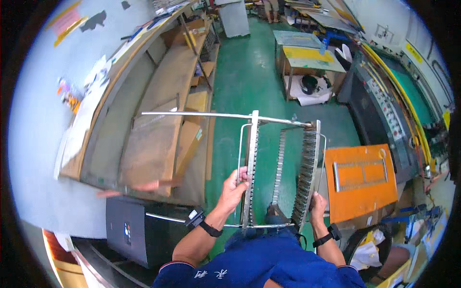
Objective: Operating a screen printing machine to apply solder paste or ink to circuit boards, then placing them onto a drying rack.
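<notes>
Between my two hands is a metal rack (252,153) with upright side bars lined by rows of small teeth or coils. Thin rods (201,114) cross it at the far and near ends and stick out well to the left. My left hand (235,189) is closed round the left side bar, by its thin wire handle. At the near end of the right side my right hand (317,206) is closed on the bar; its fingers are partly hidden behind it. Another toothed strip (278,168) shows between the sides.
An orange board (360,192) with a flat metal frame (361,174) lies at the right. On the left runs a wooden shelf bench (158,115), with a black box (127,230) nearer me. A waste bin (367,249), small tables (312,57) and a machine (384,110) stand right.
</notes>
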